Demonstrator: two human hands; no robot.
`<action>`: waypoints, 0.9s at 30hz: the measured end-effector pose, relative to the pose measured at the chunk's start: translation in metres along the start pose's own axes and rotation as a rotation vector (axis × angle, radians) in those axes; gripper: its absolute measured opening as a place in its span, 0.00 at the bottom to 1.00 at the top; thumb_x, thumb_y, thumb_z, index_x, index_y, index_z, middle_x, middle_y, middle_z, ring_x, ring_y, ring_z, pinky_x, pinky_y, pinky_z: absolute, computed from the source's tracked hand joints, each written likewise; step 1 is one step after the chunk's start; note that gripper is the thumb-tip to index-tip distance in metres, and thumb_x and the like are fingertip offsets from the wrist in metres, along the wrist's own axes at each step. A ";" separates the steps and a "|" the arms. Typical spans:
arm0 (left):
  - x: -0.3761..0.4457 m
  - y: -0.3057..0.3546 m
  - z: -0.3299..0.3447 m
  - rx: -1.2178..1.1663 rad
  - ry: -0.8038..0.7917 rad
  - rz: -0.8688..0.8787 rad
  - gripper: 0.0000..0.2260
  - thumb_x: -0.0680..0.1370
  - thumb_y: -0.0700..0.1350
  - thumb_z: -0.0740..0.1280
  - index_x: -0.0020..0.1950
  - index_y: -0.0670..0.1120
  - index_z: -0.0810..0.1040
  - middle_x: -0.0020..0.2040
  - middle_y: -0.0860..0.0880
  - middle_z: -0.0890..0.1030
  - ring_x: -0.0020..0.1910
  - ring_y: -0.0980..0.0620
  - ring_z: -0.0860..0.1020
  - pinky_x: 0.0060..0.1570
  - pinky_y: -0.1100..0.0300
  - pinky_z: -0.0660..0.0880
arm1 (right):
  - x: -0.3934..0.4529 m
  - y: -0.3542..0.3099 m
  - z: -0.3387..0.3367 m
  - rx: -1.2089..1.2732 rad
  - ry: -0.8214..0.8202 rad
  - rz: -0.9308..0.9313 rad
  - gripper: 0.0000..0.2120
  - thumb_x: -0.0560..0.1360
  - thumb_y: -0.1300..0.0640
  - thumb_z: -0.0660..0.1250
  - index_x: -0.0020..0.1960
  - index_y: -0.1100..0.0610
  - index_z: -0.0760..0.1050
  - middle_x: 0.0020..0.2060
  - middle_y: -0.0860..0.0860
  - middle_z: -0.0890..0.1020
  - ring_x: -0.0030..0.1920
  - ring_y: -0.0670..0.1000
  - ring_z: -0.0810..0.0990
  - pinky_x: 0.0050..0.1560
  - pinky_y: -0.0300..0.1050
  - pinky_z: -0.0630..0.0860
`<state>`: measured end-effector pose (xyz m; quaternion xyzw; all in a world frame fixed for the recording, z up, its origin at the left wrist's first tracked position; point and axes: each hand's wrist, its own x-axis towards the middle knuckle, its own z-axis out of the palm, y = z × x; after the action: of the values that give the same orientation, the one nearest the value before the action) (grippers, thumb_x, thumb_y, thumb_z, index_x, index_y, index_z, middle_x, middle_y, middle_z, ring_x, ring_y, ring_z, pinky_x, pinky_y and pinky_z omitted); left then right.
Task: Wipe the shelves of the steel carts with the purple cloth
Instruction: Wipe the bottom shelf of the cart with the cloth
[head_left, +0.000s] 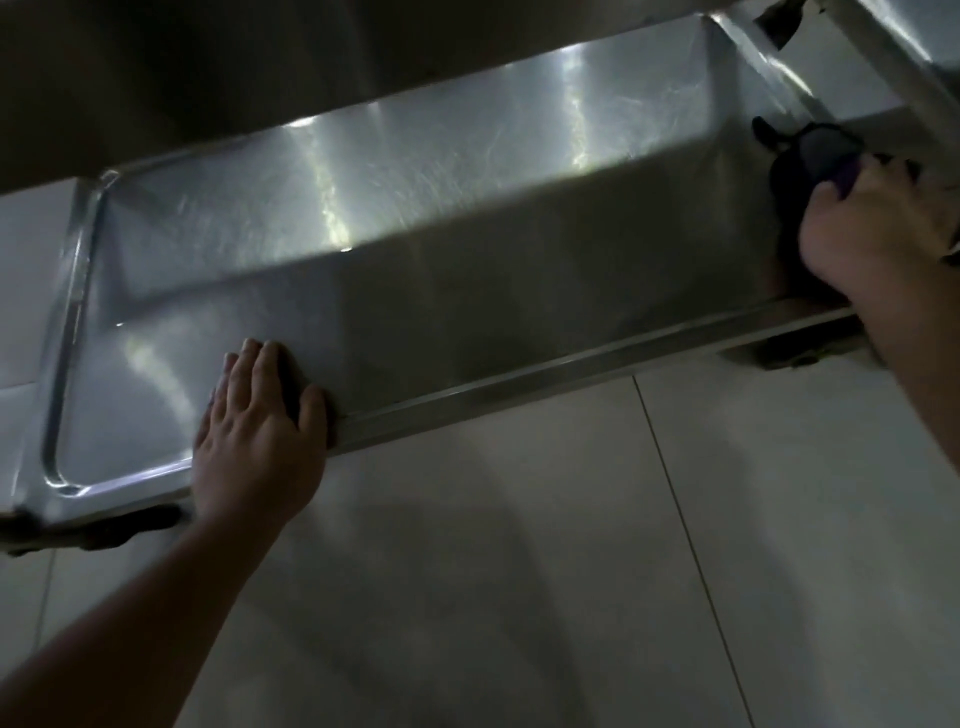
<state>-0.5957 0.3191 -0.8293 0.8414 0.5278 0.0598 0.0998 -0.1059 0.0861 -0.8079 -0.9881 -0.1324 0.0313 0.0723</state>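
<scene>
Shelf (415, 218) bare between left hand (254, 431) and cloth (810, 150) at right rim.

The middle of the lower shelf (441, 291) is left open between the hands. Its near-left rim is covered by the left hand (254, 431); the right end is blocked by the right hand (883, 244) and purple cloth (810, 156). Headroom is limited by the upper shelf (260, 67).

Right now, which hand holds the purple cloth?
The right hand grips the purple cloth at the shelf's right end; the left hand lies flat, empty.
</scene>
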 end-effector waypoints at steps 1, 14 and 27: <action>0.000 0.001 0.001 0.004 -0.001 -0.004 0.32 0.85 0.63 0.53 0.86 0.52 0.53 0.87 0.50 0.53 0.85 0.52 0.49 0.82 0.48 0.49 | -0.009 -0.017 0.003 0.011 -0.018 -0.002 0.32 0.81 0.42 0.47 0.79 0.58 0.62 0.77 0.63 0.66 0.76 0.67 0.64 0.76 0.68 0.59; 0.001 -0.004 0.004 0.015 0.023 0.009 0.35 0.83 0.68 0.50 0.86 0.52 0.52 0.86 0.52 0.55 0.85 0.52 0.51 0.81 0.47 0.52 | -0.081 -0.056 0.016 0.106 -0.193 -0.866 0.27 0.83 0.42 0.54 0.78 0.50 0.69 0.79 0.52 0.69 0.79 0.57 0.66 0.79 0.59 0.58; 0.002 0.002 0.003 0.030 -0.010 -0.008 0.34 0.83 0.64 0.53 0.86 0.53 0.53 0.87 0.51 0.54 0.85 0.52 0.50 0.82 0.47 0.51 | -0.018 -0.163 0.015 0.097 -0.105 -0.499 0.25 0.83 0.45 0.54 0.73 0.58 0.71 0.69 0.64 0.75 0.68 0.67 0.74 0.69 0.62 0.70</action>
<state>-0.5922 0.3198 -0.8319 0.8411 0.5313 0.0475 0.0901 -0.1660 0.2388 -0.7978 -0.9173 -0.3739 0.0701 0.1180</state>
